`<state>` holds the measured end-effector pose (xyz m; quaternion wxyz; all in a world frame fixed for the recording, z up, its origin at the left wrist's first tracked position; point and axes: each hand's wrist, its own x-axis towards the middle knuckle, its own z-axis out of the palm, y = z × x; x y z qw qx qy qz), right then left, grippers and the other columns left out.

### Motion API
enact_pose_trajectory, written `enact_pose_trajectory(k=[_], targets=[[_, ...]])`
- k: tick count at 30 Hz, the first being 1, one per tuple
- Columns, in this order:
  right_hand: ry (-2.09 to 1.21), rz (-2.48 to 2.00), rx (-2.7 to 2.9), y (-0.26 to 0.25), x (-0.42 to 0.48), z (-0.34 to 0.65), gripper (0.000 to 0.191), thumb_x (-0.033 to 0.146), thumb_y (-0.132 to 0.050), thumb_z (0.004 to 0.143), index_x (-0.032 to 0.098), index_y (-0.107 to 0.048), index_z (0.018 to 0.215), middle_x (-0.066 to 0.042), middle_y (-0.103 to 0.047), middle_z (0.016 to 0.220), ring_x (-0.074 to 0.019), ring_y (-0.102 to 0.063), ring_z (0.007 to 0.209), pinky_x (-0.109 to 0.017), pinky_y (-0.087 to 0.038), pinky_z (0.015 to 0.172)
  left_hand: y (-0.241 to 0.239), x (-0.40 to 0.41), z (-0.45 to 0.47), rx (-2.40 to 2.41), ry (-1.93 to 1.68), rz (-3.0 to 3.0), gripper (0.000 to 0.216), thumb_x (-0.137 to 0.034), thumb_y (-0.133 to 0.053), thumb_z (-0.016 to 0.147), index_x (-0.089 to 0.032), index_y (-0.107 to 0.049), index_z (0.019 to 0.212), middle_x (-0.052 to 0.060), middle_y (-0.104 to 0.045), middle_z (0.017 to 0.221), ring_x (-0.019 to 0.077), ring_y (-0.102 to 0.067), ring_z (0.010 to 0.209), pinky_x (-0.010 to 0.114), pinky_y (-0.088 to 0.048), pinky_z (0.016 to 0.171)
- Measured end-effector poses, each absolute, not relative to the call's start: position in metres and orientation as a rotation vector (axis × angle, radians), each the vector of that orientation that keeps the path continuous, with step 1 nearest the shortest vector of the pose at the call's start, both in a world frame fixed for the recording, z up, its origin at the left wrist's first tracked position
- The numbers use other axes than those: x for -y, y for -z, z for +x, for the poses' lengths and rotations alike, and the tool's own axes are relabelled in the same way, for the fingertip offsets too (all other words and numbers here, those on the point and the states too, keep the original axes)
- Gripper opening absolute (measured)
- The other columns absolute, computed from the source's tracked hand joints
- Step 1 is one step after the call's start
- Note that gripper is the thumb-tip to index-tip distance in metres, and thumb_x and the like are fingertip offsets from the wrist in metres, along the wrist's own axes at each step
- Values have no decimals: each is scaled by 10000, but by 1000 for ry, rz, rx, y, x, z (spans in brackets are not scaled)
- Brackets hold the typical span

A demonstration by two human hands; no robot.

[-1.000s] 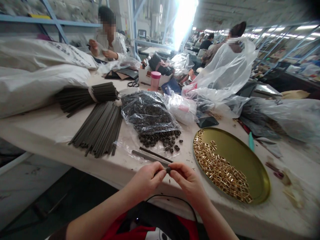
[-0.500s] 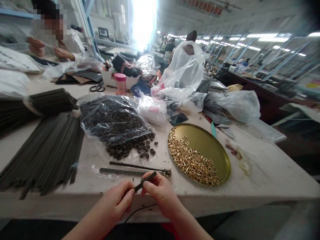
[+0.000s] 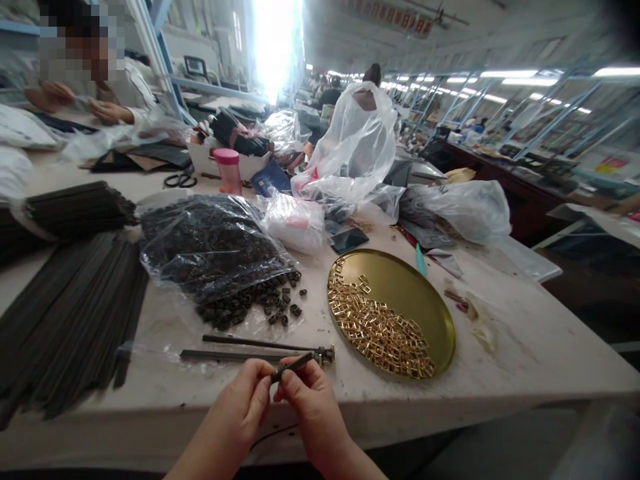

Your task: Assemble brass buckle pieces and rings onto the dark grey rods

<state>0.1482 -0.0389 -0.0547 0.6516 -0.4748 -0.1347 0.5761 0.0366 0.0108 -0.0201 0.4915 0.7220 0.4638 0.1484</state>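
Observation:
Between my hands is a dark narrow strap, its end slanting up to the right. My left hand is closed on its lower part, with thumb and finger pinched. My right hand pinches the strap near a small dark loop that seems to sit around it; the fingertips partly hide this spot. Just beyond my hands lie two straps with gold buckles at their right ends. Small black loops spill from a clear plastic bag farther back.
To the right stands a round gold tray with many gold buckles. Loose dark straps and a tied bundle lie at the left. Scissors, a pink-lidded jar and plastic bags are behind. Another person sits back left.
The view has shifted slightly, so the table's things sit a little farther left. My hands have drawn closer together around the strap, which lies at a flatter angle.

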Motion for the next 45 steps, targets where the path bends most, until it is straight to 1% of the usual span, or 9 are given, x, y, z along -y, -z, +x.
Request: enact_pose_trajectory(k=[15,18,20,23,26,28,34,40,45], targets=[[-1310,-1043,401,45,57,136,211,320,-687,683,185,-613,828,10,-624,753,-126,-554,702,-270,-422,723,3,8,26,-1100,-452,1821,177,-283,-340,830,-187,-423,707,-20,-477,611,139,-467,576,248,-362,558],[-1263,-1095,425,45,64,140,211,332,-682,686,184,-609,816,21,-598,706,-109,-522,635,-242,-415,661,1,16,21,-1011,-417,1797,168,-230,-320,840,-163,-449,924,-25,-506,637,133,-493,611,249,-387,622],[-1231,-1125,462,42,68,138,204,343,-671,695,183,-599,799,29,-581,672,-104,-505,603,-234,-408,636,-1,20,17,-972,-401,1777,287,-211,-307,845,-153,-374,1118,-37,-506,627,131,-503,617,251,-395,656],[-1285,-1097,613,35,72,131,179,356,-598,759,179,-578,777,31,-555,604,-112,-500,570,-247,-406,612,-3,23,13,-955,-410,1758,372,-239,-291,853,-141,-342,1209,-35,-488,621,133,-499,614,244,-395,645],[-1250,-1132,933,27,72,140,186,362,-547,785,183,-592,808,10,-578,653,-138,-524,620,-262,-409,621,-6,19,11,-887,-349,1722,354,-314,-341,843,-144,-467,1128,-23,-501,642,128,-485,599,222,-384,589],[-1082,-1284,1255,22,67,164,167,349,-567,763,193,-618,792,-9,-598,723,-159,-535,686,-267,-406,645,-8,12,8,-870,-307,1700,302,-360,-388,823,-152,-554,966,-34,-484,617,113,-444,552,205,-353,529],[-226,-2147,1558,26,20,281,181,269,-486,792,162,-608,870,-84,-590,870,-185,-538,729,-296,-386,676,-1,-9,11,-1000,-307,1676,243,-347,-394,802,-172,-491,664,-56,-415,535,109,-401,530,200,-313,501],[-209,-2229,1539,49,-19,322,124,166,-531,704,173,-586,594,-63,-563,705,-186,-527,660,-300,-357,653,4,-20,27,-1030,-234,1659,219,-295,-371,796,-181,-497,657,-41,-475,564,110,-419,504,192,-303,456],[-285,-2138,1424,41,-19,332,192,319,-490,775,167,-601,735,-58,-577,768,-186,-528,708,-302,-385,670,6,-30,29,-1021,-188,1650,250,-329,-359,821,-182,-494,670,-39,-485,576,100,-398,469,188,-292,432]])
